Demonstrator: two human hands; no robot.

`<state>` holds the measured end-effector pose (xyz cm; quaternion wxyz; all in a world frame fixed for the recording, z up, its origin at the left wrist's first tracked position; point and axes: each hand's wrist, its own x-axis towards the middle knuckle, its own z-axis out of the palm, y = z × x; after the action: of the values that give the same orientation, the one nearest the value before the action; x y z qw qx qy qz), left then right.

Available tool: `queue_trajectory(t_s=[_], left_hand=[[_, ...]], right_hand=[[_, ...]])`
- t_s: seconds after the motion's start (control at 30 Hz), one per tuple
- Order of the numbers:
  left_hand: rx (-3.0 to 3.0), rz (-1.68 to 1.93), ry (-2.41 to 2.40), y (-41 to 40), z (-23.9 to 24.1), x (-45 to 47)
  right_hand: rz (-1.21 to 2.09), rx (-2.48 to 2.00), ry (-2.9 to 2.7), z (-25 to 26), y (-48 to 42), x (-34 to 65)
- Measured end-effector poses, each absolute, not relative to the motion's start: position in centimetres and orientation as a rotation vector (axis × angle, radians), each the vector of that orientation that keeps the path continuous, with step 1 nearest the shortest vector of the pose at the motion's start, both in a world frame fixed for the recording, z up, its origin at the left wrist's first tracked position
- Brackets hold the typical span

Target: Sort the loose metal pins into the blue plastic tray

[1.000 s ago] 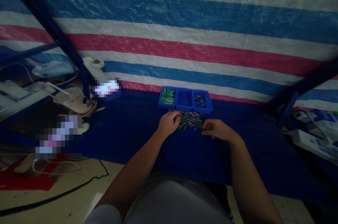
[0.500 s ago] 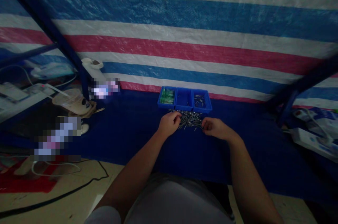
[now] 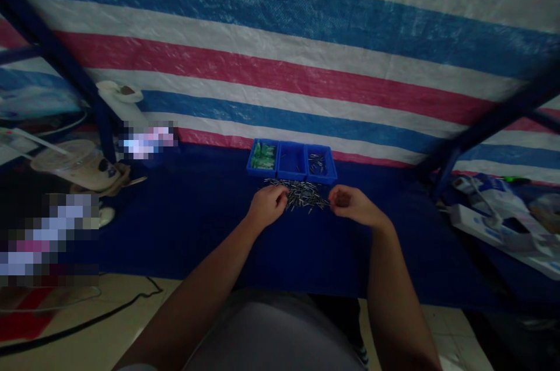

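A loose pile of thin, short metal pins (image 3: 301, 195) lies on the blue table. At the pile's left edge is my left hand (image 3: 266, 207), its fingers curled and its thumb drawn in; whatever they hold is hidden. My right hand (image 3: 355, 206) is by the right end of the pile, fingers bent toward the thumb, and anything between them is too small to make out. Just behind the pile stand three joined blue bins: the left bin (image 3: 250, 164) holds green-and-clear pieces, the middle bin (image 3: 292, 162) has a few small bits, and the right bin (image 3: 332, 171) has some metal pins.
On the left stand a lidded drink cup with a straw (image 3: 72, 164) and a white roll (image 3: 120, 102). A power strip (image 3: 476, 225) with plugs and cables lies on the right. Striped sheeting (image 3: 306, 79) hangs behind the table, between dark frame posts (image 3: 472, 126).
The view has swung right, so everything appears further left. My right hand has drawn slightly right, away from the pins. My left hand stays at the pile's left edge.
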<state>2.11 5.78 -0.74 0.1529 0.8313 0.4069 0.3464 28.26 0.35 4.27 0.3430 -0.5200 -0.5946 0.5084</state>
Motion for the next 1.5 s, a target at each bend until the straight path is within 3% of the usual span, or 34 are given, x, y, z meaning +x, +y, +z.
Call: queue_trajectory(t_s=[0.33, 0.57, 0.93, 1.5], left_hand=[[2.434, 1.071, 1.029, 5.3, 0.5, 2.4], [2.475, 1.032, 0.869, 5.2, 0.6, 2.8], [2.343, 1.130, 1.004, 5.4, 0.6, 2.7], [2.287, 1.006, 1.077, 5.4, 0.3, 2.7]], right_hand=[[0.831, -1.264, -1.649, 1.8, 1.7, 22.9], [0.947, -1.126, -1.421, 0.9, 1.7, 20.9], [1.083, -1.095, -1.114, 1.0, 2.1, 20.9], [0.961, -1.227, -1.269, 0.5, 2.0, 20.3]])
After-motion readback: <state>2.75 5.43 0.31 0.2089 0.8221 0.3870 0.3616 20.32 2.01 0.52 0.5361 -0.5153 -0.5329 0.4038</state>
